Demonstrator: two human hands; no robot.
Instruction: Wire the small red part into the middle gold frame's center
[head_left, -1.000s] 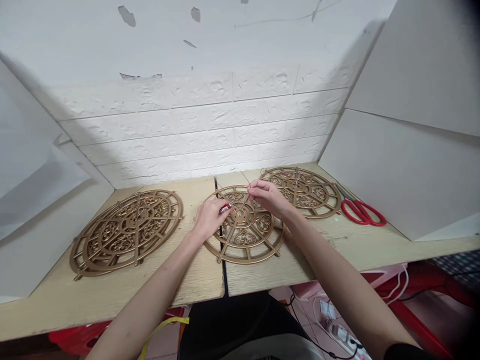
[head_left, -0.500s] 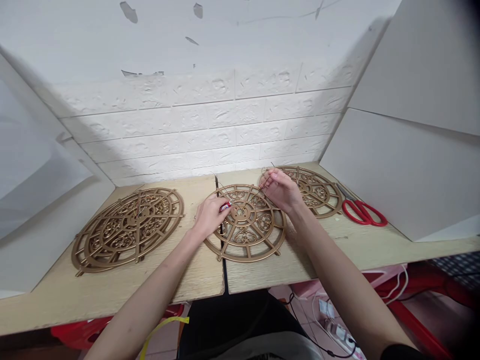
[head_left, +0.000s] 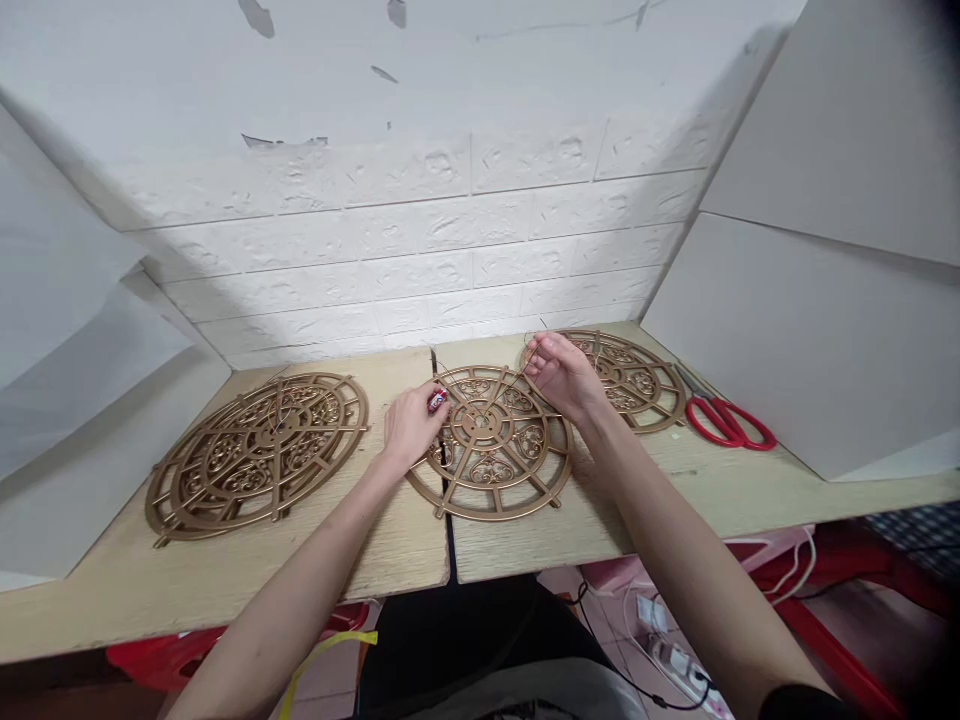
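A round gold openwork disc lies on the wooden table straight ahead of me. My left hand rests on the disc's left rim and pinches a small red object between its fingers. My right hand hovers over the disc's upper right, fingers closed on a thin wire that runs down toward the disc's hub. A second gold disc lies just behind my right hand.
A third, larger gold disc lies at the left. Red-handled scissors rest at the right by a white panel. A white brick-pattern wall closes the back. Cables and a power strip lie on the floor below.
My right hand has drawn the wire up and to the right, away from the disc's hub. My left hand has shifted slightly up and left with the red object.
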